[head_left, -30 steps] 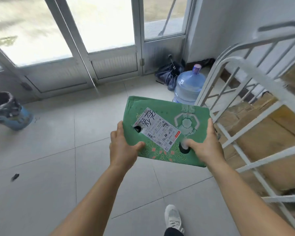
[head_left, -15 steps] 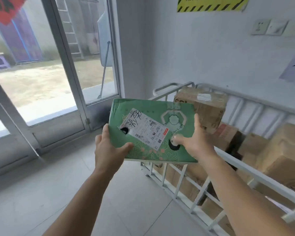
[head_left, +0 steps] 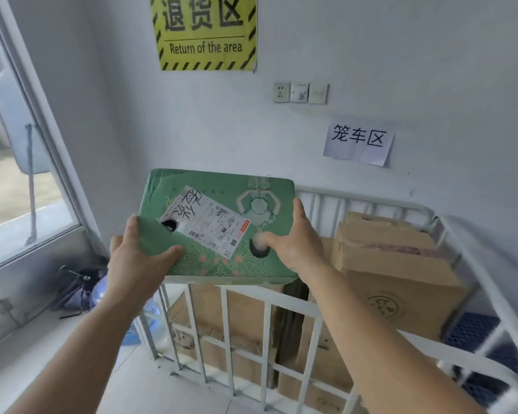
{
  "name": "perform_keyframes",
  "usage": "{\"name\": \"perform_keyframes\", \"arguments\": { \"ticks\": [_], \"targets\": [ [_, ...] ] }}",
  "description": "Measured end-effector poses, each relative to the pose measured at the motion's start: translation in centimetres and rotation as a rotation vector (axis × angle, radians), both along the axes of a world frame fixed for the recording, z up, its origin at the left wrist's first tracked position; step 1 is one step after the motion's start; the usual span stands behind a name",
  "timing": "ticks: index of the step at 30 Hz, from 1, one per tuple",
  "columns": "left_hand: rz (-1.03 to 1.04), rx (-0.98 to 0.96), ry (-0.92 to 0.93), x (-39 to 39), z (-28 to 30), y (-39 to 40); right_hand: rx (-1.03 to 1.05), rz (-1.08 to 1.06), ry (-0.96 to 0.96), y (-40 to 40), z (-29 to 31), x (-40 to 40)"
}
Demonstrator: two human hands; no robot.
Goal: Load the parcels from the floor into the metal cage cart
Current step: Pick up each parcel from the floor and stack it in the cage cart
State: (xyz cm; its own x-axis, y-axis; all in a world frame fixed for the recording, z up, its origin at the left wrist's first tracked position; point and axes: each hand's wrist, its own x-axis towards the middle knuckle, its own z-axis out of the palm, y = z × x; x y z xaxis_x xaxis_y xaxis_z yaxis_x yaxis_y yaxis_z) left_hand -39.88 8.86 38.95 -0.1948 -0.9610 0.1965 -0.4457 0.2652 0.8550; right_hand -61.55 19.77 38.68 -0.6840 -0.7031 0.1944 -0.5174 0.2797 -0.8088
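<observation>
We hold the green parcel (head_left: 219,225) with both hands, and each grip is closed on it: our left hand (head_left: 138,258) takes the near left corner with the thumb lying on the top face and the fingers going under the edge, and our right hand (head_left: 293,240) takes the right side, the thumb pressed near a dark round hole in the top and the fingers spread along the side. The parcel is in the air, almost flat, with its white shipping label (head_left: 205,222) facing up. It hangs above the near rail of the white metal cage cart (head_left: 281,306) and is not yet put down. Inside the cart we see several brown cardboard boxes (head_left: 392,264) stacked against the right side, and more boxes lower behind the bars, so we judge that a good part of the loading is done. For this parcel it remains to lower it inside and release it. The floor with other parcels is not visible, so we cannot tell how many are left.
</observation>
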Motion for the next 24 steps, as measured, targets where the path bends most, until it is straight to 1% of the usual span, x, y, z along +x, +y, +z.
{"name": "perform_keyframes", "arguments": {
  "ticks": [3, 8, 12, 18, 24],
  "targets": [
    [-0.017, -0.028, -0.047, -3.6, 0.7, -1.5, -0.032, -0.014, -0.016, -0.6, 0.4, -3.2],
    [-0.033, -0.089, -0.055, -9.2, 1.5, -4.3, -0.072, -0.008, -0.061, -2.8, 0.9, -8.4],
    [-0.008, -0.095, -0.057, -12.7, 1.7, -7.6, -0.071, 0.001, -0.081, -5.7, 1.1, -11.9],
    [-0.001, -0.085, -0.040, -16.2, 1.5, -14.0, -0.045, -0.013, -0.101, -12.1, 0.6, -15.4],
    [-0.011, -0.071, -0.051, -18.0, 1.3, -23.4, -0.054, -0.028, -0.112, -20.6, 0.7, -17.0]
  ]
}}
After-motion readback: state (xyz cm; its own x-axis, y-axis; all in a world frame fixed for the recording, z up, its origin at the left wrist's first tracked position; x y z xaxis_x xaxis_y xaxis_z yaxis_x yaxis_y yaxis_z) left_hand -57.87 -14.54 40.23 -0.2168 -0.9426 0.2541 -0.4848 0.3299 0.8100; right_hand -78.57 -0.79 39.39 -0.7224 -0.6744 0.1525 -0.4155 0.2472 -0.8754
